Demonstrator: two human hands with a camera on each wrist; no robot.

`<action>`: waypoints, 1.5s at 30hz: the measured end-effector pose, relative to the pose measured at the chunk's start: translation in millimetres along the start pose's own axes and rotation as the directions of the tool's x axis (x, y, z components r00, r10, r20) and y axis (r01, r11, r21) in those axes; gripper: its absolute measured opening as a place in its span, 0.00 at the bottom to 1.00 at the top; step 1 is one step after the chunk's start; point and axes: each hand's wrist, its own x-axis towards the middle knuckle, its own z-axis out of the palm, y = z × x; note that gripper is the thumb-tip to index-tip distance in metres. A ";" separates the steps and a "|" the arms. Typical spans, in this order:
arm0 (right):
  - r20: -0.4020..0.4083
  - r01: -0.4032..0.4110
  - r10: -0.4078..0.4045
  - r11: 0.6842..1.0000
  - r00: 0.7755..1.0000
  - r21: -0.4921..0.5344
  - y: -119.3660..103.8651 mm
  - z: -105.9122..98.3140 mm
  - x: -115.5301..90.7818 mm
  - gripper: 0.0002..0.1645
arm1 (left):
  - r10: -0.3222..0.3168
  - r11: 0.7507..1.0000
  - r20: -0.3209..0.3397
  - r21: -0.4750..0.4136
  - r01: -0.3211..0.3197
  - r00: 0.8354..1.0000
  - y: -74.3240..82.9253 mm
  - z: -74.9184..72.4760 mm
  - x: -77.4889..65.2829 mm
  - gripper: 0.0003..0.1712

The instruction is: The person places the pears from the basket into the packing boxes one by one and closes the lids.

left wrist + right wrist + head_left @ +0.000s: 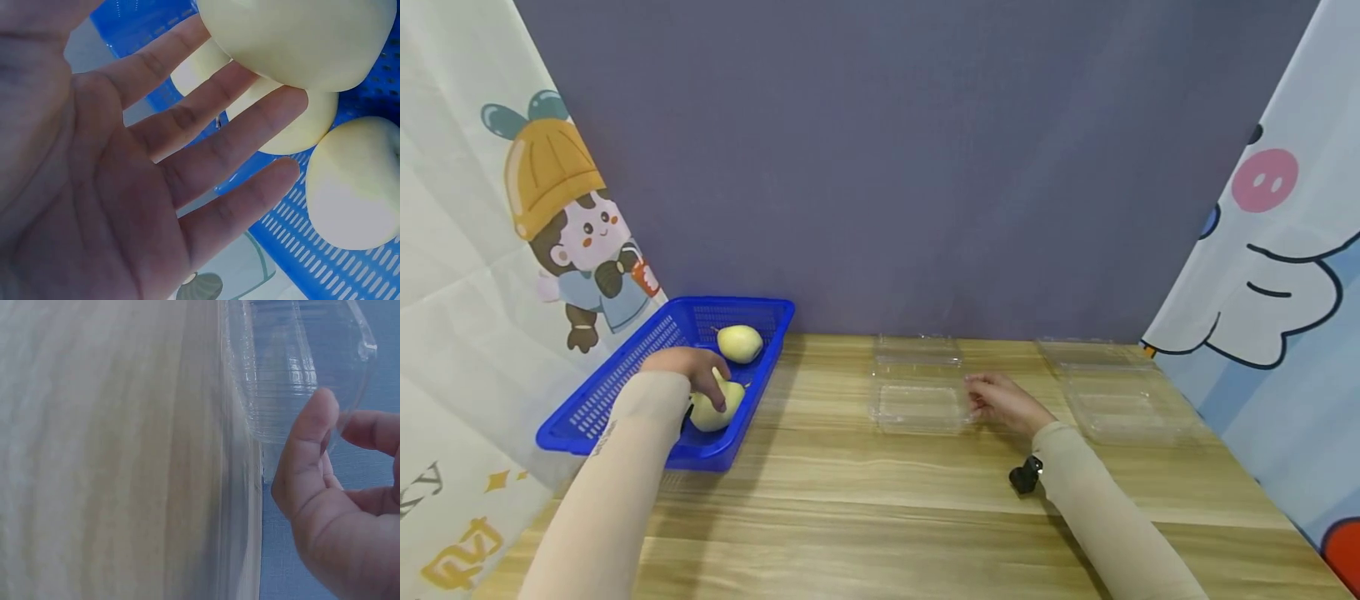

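Observation:
My left hand (691, 372) reaches into a blue plastic basket (747, 450), over a pale yellow pear (709, 414). In the left wrist view its fingers (215, 147) are spread and nearly straight, with fingertips right at the underside of the nearest pear (300, 37); the thumb is out of that view. Another pear (740, 343) lies farther back in the basket. My right hand (1006, 402) pinches the right edge of a clear plastic box (917, 407) between thumb and fingers. That box stands with its lid (919, 350) folded back.
A second clear box (1120, 408), also with its lid back, stands to the right of my right hand. A grey panel (880, 167) rises behind the wooden table (850, 517). Printed curtains hang at both sides, the left one close to the basket.

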 end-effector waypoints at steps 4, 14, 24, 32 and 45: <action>-0.011 -0.001 0.001 1.000 1.000 -0.005 0.1 2.8 -2.3 0.30 | -0.012 1.000 0.008 -0.021 0.012 1.000 -1.8 0.8 -0.3 0.38; -0.021 -0.001 0.001 1.000 1.000 -0.003 -3.0 12.4 -12.4 0.32 | -0.030 0.996 0.050 -0.077 0.034 0.998 -12.1 7.9 3.5 0.38; -0.040 -0.016 0.016 1.000 0.999 0.010 -3.8 19.8 -20.2 0.31 | -0.013 1.000 0.061 -0.025 0.014 0.998 -20.4 13.6 13.2 0.33; -0.065 -0.025 0.026 1.000 0.998 0.016 -4.5 26.4 -25.1 0.30 | 0.004 1.000 0.085 -0.007 -0.003 0.996 -26.7 16.0 18.6 0.43; -0.082 -0.022 0.023 1.000 0.996 0.010 -2.7 34.9 -33.1 0.30 | 0.096 0.991 0.097 -0.102 -0.086 0.991 -31.7 20.8 13.4 0.40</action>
